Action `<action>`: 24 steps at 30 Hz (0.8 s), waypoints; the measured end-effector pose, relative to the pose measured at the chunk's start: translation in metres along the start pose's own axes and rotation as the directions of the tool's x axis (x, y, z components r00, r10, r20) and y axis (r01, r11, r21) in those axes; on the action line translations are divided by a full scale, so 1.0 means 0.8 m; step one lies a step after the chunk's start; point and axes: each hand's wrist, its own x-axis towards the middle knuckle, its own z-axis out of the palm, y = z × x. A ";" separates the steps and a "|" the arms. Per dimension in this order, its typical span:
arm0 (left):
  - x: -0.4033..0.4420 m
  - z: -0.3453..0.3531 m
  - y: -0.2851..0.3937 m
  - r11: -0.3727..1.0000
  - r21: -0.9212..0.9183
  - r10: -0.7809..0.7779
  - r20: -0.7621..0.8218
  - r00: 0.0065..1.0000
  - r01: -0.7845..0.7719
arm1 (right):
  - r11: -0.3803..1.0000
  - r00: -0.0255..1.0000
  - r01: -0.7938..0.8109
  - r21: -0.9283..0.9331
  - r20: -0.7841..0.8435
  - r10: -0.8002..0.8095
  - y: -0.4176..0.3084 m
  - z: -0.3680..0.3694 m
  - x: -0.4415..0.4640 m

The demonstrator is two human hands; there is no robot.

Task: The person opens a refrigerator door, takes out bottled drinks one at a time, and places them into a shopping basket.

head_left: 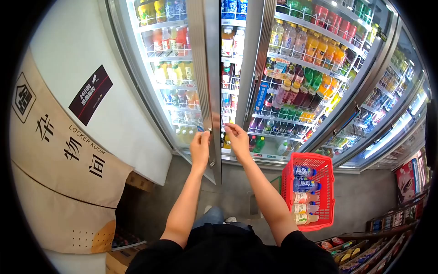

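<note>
A glass cooler door (216, 91) stands ajar in front of me, its edge pointing toward my body. My left hand (200, 148) is closed at the door's left side, near its lower part, with a small blue thing at the fingertips that is too small to name. On the other side of the door edge, my right hand (237, 140) is raised before the lower shelves, fingers curled and thumb near the fingertips; whether it holds anything is unclear. A red basket (331, 192) at my right holds blue-labelled bottles (305, 184) and pale bottles (305, 208).
Closed cooler doors (342, 132) with drinks continue to the right. A white wall panel (68, 45) and a beige curtain (64, 192) are on the left. Snack shelves (365, 251) stand at the lower right. My shoes are on the grey floor (269, 173).
</note>
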 end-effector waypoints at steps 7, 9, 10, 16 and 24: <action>-0.036 -0.070 0.019 0.851 0.246 0.516 -0.231 0.825 -0.463 | 0.997 0.981 0.010 -0.078 0.192 0.005 -0.005 0.042 -0.039; -0.049 -0.086 0.034 0.823 -0.001 0.561 -0.165 0.811 -0.569 | 0.992 0.974 0.028 -0.124 0.226 0.001 -0.004 0.048 -0.049; -0.060 -0.092 0.049 0.850 -0.129 0.511 -0.040 0.859 -0.511 | 0.993 0.970 0.005 -0.116 0.240 0.023 -0.006 0.052 -0.056; -0.078 -0.083 0.096 0.928 -0.257 0.363 0.451 0.815 -0.270 | 0.995 0.958 0.050 -0.085 0.287 -0.024 -0.037 0.078 -0.106; -0.057 -0.107 0.074 0.964 -0.219 0.232 0.426 0.875 -0.148 | 0.998 0.955 -0.002 -0.064 0.297 0.022 -0.051 0.129 -0.161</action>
